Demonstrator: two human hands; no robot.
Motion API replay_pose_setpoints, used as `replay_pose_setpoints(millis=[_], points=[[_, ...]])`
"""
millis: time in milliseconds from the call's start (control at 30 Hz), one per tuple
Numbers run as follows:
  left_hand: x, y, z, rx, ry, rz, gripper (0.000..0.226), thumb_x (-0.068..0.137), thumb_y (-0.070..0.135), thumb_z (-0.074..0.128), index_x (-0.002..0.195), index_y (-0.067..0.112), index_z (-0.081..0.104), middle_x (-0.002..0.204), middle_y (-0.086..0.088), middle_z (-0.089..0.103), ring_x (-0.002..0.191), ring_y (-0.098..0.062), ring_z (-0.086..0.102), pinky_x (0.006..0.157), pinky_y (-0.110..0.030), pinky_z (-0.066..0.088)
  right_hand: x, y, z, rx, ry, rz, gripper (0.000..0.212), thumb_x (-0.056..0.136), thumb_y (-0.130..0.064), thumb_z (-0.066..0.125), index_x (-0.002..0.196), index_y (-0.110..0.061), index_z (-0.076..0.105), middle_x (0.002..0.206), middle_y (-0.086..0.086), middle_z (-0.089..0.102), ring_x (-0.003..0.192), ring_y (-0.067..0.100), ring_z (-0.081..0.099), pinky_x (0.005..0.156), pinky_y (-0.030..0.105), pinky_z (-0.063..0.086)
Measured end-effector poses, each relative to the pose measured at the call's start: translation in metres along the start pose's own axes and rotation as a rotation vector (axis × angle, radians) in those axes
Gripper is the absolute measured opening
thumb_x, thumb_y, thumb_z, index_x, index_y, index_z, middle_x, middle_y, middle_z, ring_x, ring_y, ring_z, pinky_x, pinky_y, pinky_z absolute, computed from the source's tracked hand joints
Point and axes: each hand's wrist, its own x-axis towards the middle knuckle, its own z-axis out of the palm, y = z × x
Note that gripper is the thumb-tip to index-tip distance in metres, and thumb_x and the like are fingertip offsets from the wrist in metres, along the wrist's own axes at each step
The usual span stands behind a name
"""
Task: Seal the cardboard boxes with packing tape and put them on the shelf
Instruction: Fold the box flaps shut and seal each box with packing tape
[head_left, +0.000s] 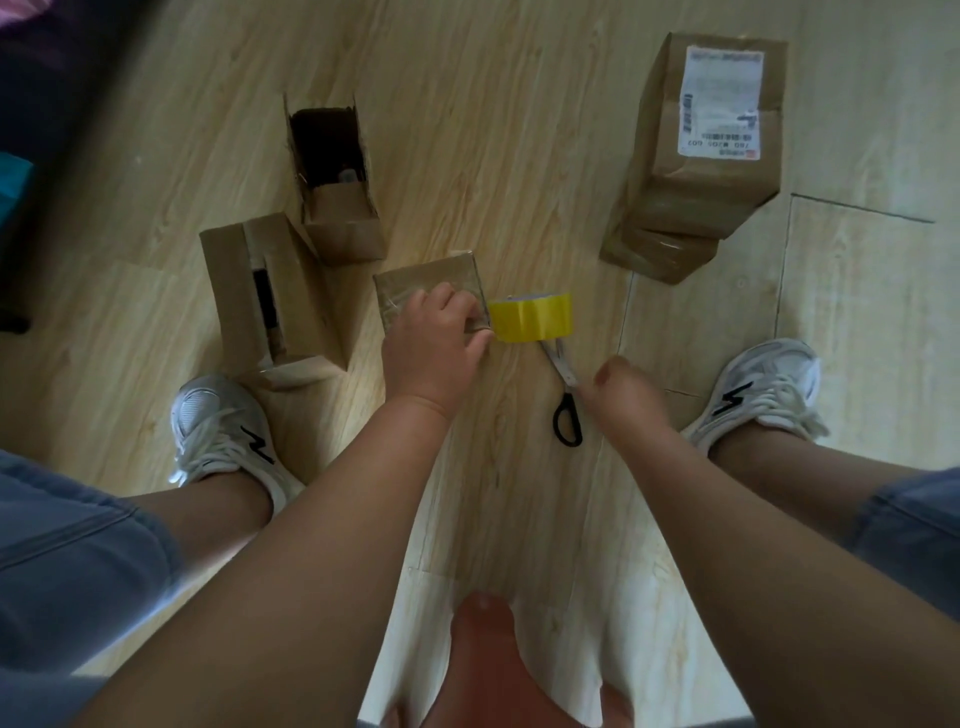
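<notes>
A small cardboard box with clear tape on its top lies on the wooden floor in front of me. My left hand grips its near right corner, fingers curled over the top. A yellow tape roll stands against the box's right side, by my left thumb. Black-handled scissors lie on the floor below the roll, their blades pointing up under it. My right hand is down beside the scissors and touches them near the pivot. Its fingers are tucked out of sight.
An open box with a dark inside stands at the back left. A taller box with loose flaps stands by my left shoe. Labelled closed boxes are stacked at the back right, beyond my right shoe. Dark furniture fills the far left.
</notes>
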Motion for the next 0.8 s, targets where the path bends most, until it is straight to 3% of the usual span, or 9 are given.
replay_pose_setpoints(millis=[67,167,267,600,700,800], points=[[0.0,0.0,0.0,-0.018,0.0,-0.005,0.02,0.078,0.031,0.079,0.087,0.017,0.067,0.091,0.0,0.061,0.092,-0.024,0.055,0.065,-0.033,0.041,-0.001,0.007,0.01,-0.085,-0.085,0.009,0.036,0.097,-0.038,0.06,0.112,-0.006,0.055,0.095,0.007,0.058,0.084,0.022,0.053,0.058,0.031,0.035],[0.001,0.0,0.0,-0.029,-0.02,-0.017,0.021,0.079,0.032,0.078,0.089,0.017,0.067,0.093,0.0,0.062,0.094,-0.023,0.055,0.067,-0.034,0.044,0.0,0.006,0.018,-0.134,-0.152,0.04,0.04,0.095,-0.038,0.062,0.119,-0.007,0.055,0.108,0.009,0.06,0.093,0.024,0.057,0.067,0.032,0.041],[0.002,-0.002,0.001,-0.06,-0.008,-0.03,0.021,0.078,0.031,0.08,0.088,0.018,0.067,0.091,0.001,0.061,0.093,-0.023,0.054,0.068,-0.033,0.041,0.003,0.003,0.023,-0.182,-0.15,0.059,0.04,0.094,-0.037,0.062,0.119,-0.006,0.056,0.114,0.01,0.06,0.104,0.027,0.06,0.073,0.034,0.046],[0.004,-0.002,0.0,-0.104,-0.035,-0.046,0.024,0.078,0.031,0.081,0.089,0.016,0.066,0.092,0.0,0.059,0.091,-0.02,0.053,0.069,-0.029,0.034,0.006,0.002,0.026,-0.298,-0.156,0.076,0.034,0.101,-0.031,0.055,0.124,-0.006,0.056,0.123,0.01,0.06,0.114,0.026,0.059,0.077,0.029,0.042],[0.004,-0.001,0.0,-0.118,-0.058,-0.06,0.024,0.079,0.03,0.08,0.091,0.015,0.067,0.094,-0.002,0.058,0.093,-0.022,0.052,0.071,-0.03,0.035,0.005,0.003,0.022,-0.213,-0.212,0.102,0.036,0.101,-0.035,0.053,0.118,-0.004,0.058,0.108,0.011,0.062,0.101,0.026,0.062,0.073,0.029,0.046],[0.004,-0.001,-0.001,-0.124,-0.075,-0.075,0.024,0.08,0.03,0.079,0.093,0.013,0.068,0.096,-0.004,0.058,0.096,-0.023,0.052,0.073,-0.033,0.04,0.005,0.002,0.014,0.02,-0.27,0.228,0.03,0.096,-0.035,0.059,0.097,-0.005,0.059,0.078,0.005,0.055,0.069,0.019,0.055,0.053,0.025,0.04]])
